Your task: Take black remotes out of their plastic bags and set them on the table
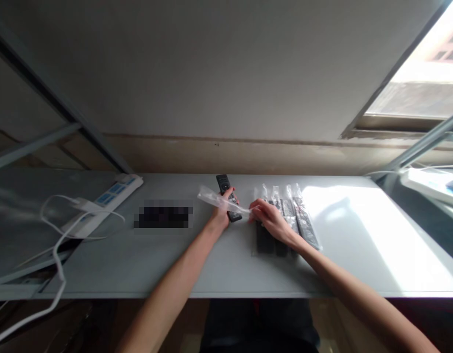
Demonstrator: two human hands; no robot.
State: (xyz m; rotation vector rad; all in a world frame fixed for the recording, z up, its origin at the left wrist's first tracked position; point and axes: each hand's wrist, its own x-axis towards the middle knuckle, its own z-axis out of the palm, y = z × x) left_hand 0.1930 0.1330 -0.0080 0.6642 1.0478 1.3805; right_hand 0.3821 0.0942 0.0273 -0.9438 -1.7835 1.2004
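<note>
My left hand is closed round a black remote control that points away from me over the grey table. A clear plastic sleeve lies across the remote. My right hand pinches the sleeve's right end. Just under and right of that hand lies a row of several black remotes in clear sleeves.
A white power strip with a plugged-in adapter and white cables lies at the table's left. A blurred dark patch sits left of my hands. Sunlight falls on the table's right part, below a window.
</note>
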